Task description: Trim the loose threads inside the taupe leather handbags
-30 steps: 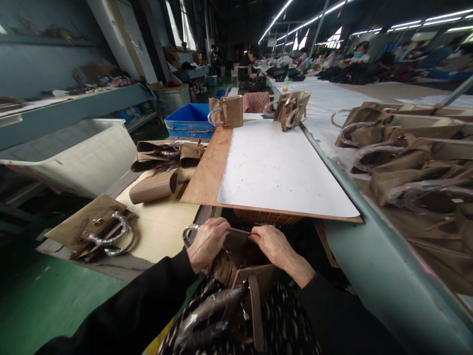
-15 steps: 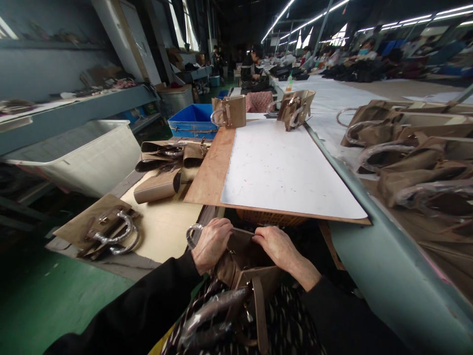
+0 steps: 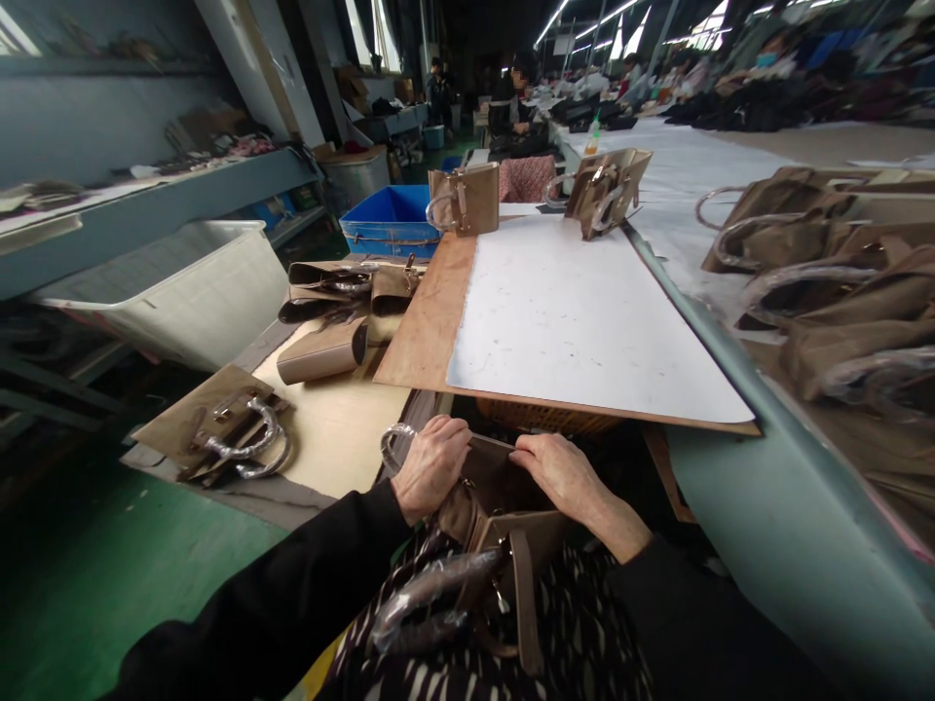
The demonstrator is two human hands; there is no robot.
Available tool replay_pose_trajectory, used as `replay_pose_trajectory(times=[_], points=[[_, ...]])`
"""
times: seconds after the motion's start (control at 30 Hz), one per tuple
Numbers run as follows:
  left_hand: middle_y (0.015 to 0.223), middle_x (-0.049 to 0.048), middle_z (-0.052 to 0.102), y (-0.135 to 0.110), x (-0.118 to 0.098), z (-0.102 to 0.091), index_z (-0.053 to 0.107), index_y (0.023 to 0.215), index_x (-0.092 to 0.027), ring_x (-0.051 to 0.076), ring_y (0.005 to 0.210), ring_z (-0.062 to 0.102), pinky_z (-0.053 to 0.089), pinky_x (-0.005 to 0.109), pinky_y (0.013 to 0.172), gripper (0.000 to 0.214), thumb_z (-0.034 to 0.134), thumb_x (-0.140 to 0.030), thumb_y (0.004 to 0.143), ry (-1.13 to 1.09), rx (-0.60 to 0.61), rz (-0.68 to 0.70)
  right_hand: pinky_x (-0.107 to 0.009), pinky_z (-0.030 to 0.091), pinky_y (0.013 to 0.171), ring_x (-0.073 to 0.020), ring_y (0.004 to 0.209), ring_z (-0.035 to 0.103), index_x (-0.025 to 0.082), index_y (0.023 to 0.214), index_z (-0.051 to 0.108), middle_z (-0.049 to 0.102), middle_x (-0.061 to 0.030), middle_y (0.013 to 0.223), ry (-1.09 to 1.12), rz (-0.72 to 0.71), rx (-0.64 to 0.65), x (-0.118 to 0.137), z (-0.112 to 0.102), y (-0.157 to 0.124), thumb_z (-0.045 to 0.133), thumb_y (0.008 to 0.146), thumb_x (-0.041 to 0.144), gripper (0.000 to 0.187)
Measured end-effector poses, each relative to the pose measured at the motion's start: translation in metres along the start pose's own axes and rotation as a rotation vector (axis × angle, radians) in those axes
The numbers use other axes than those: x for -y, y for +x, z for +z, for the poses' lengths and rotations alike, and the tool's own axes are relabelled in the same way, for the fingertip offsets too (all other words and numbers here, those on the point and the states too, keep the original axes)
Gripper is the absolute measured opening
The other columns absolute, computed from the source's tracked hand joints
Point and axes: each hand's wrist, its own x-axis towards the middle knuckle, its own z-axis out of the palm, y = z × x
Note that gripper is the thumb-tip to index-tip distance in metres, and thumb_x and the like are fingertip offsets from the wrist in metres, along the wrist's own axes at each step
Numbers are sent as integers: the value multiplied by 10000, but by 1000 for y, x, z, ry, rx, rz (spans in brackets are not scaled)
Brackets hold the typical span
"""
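A taupe handbag [image 3: 504, 477] rests on my lap, its mouth spread open. My left hand [image 3: 436, 467] is closed on the bag's far rim at the left, beside a plastic-wrapped handle [image 3: 396, 443]. Along the same rim, farther right, my right hand [image 3: 562, 477] pinches the edge between thumb and fingers. Nearer my body hangs another plastic-wrapped handle [image 3: 428, 599], with a strap [image 3: 524, 604] next to it. The bag's lower part is hidden by its front panel and my hands.
Ahead is a board with a white sheet [image 3: 562, 321]; two handbags stand at its far end, one of them [image 3: 474, 200] at the left. More bags [image 3: 825, 263] crowd the right table. At left, a low table [image 3: 343, 438] holds several bags, near a white bin [image 3: 182, 302] and blue crate [image 3: 387, 219].
The view has turned slightly, so the scene sits a little to the right of where it was. Both hands keep their hold on the handbag's rim.
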Motion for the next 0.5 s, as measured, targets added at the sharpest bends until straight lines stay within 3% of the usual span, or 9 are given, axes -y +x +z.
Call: replay_pose_trajectory(times=[0.2,0.37,0.5], points=[[927,54,571,1,-1,2,555,777,-156,174,898,505,436,334,852,111,462,-100,797,-73,8,-42,-228,306,598,-145,732,582,213,670,586,641,-8,707,-10,-2,4,-1,1,0,438,851,375,284],[1062,72,536,-2,-5,-5,530,882,-171,211,1048,452,413,386,911,175,501,-79,735,-132,-45,-108,-223,309,592,-140,710,584,213,675,593,638,-6,687,13,8,-1,1,0,-2,441,850,376,283],[1144,72,484,-10,-4,-10,483,909,-183,227,1115,408,393,429,935,283,501,-48,661,-185,-109,-245,-218,315,597,-131,664,576,212,661,597,630,-3,646,28,-4,-1,4,-1,-7,434,854,366,296]])
